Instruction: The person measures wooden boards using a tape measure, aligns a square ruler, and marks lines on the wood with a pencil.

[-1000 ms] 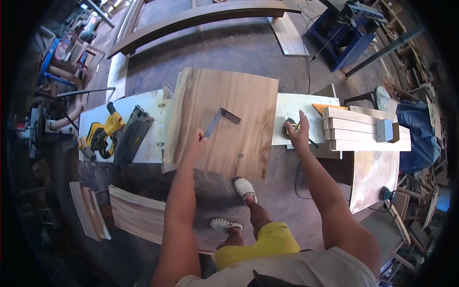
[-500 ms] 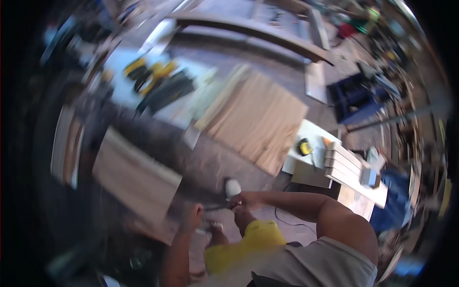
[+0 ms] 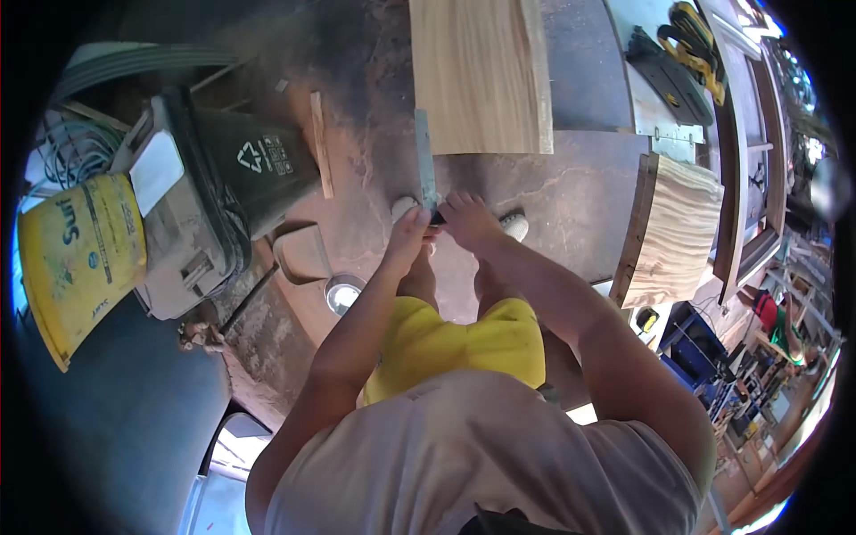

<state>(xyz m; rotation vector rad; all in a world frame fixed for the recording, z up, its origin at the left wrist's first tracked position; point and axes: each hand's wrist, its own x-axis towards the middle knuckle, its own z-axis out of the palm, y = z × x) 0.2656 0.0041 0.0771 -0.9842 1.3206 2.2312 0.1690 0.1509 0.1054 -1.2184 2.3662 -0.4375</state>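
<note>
A flat metal ruler with a dark piece at its near end points away from me, in front of my legs. My left hand is closed around its near end, with the thumb along the blade. From the other side, my right hand grips the dark end piece with bent fingers. The exact shape of that piece is hidden by my fingers. Just beyond the hands is a wide wooden board, and the ruler's far tip overlaps its left edge in view.
A second wood slab lies to the right, near a yellow-and-black power tool on a pale surface. On the left are a dark bin, a yellow sheet, a wood strip and a dustpan. Another person is far right.
My view has swung left, bringing the bin and yellow sheet in and shifting the boards right. My hands have come closer together, and the ruler now points forward instead of lying across between them.
</note>
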